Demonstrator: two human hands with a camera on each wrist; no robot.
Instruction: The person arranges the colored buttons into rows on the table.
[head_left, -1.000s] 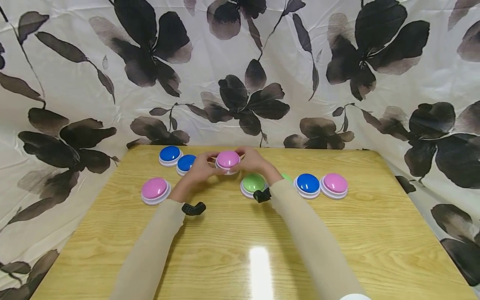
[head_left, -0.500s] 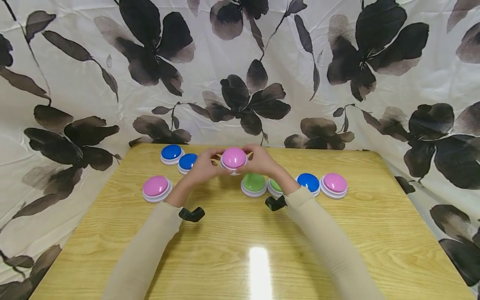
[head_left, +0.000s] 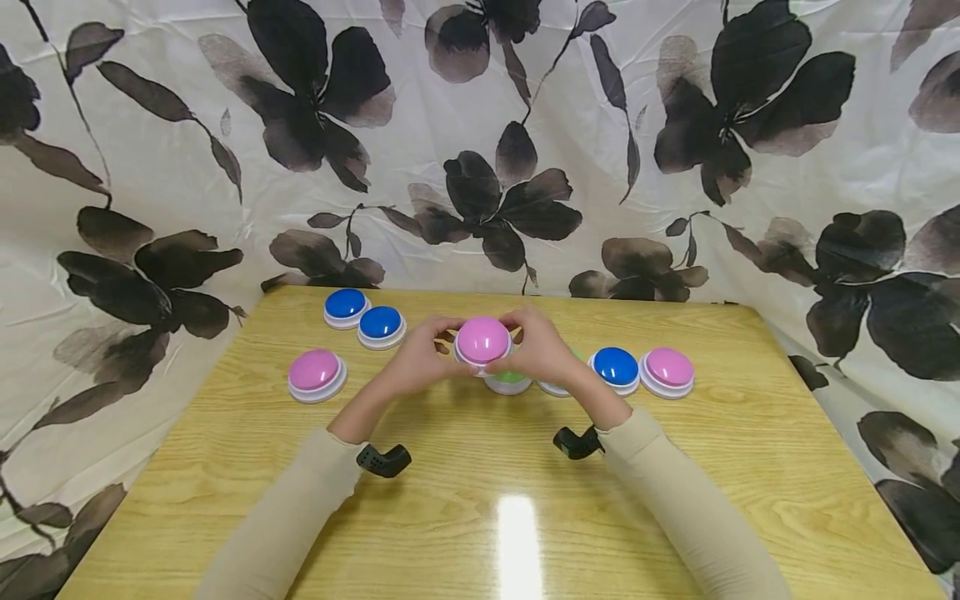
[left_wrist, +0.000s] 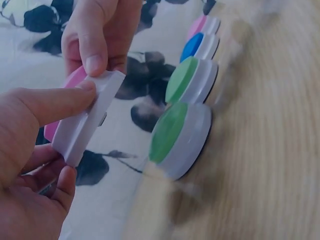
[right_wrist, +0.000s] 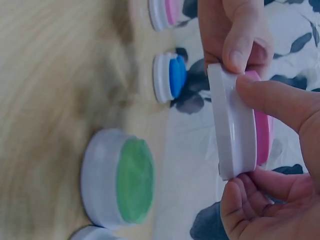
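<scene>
Button with pink dome (head_left: pixel 483 337) hangs above the table (head_left: pixel 442 500) near the left green button (left_wrist: pixel 181 141), pinched by its white base (right_wrist: pixel 232 125) between left hand (head_left: pixel 420 358) and right hand (head_left: pixel 542 354), where even pressure from both sides should hold it level and the dome unpressed.

Both long sleeves (head_left: pixel 686 500) are plain beige, and just beside each cuff (head_left: pixel 628 432) sits a black, bent wrist camera (head_left: pixel 384 461).

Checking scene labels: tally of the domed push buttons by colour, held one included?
Pink push buttons: 3
Blue push buttons: 3
Green push buttons: 2
Total: 8
</scene>
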